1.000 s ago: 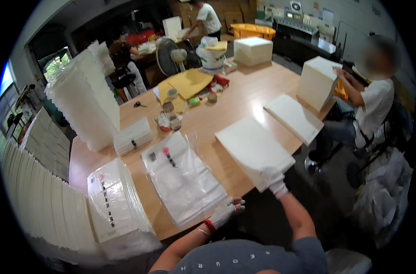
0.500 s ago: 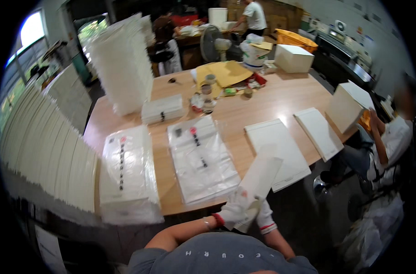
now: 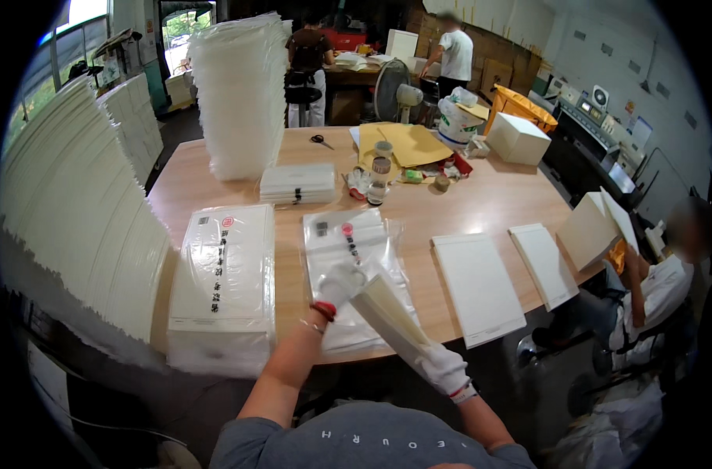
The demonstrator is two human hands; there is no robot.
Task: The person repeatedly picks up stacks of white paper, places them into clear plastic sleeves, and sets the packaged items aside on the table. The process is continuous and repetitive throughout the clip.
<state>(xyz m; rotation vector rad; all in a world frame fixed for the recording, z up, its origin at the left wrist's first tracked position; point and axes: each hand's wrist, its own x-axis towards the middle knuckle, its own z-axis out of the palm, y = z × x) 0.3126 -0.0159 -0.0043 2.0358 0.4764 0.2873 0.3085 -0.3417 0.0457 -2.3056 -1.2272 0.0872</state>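
My right hand (image 3: 443, 367), in a white glove, grips the near end of a thick white paper stack (image 3: 391, 319). The stack slants up and left over the table's front edge. At its far end my left hand (image 3: 342, 283), also gloved, lies over the pile of clear printed plastic bags (image 3: 325, 313). Its fingers are blurred, so I cannot tell if they pinch the top bag. Left of that pile is a stack of filled plastic packages (image 3: 223, 270). Two white paper stacks lie to the right, a wider one (image 3: 479, 285) and a narrower one (image 3: 543, 266).
Tall white paper piles stand on the table (image 3: 245, 102) and along its left side (image 3: 75, 203). Farther back are a bundle (image 3: 297, 184), scissors (image 3: 318, 141), tape rolls (image 3: 379, 168) and yellow envelopes (image 3: 407, 144). A seated person (image 3: 661, 281) handles white sheets at right; two people stand behind.
My left hand has left the paper stack and moved up and left over the plastic bags. My right hand keeps the stack, which now tilts to the left. The view has shifted too.
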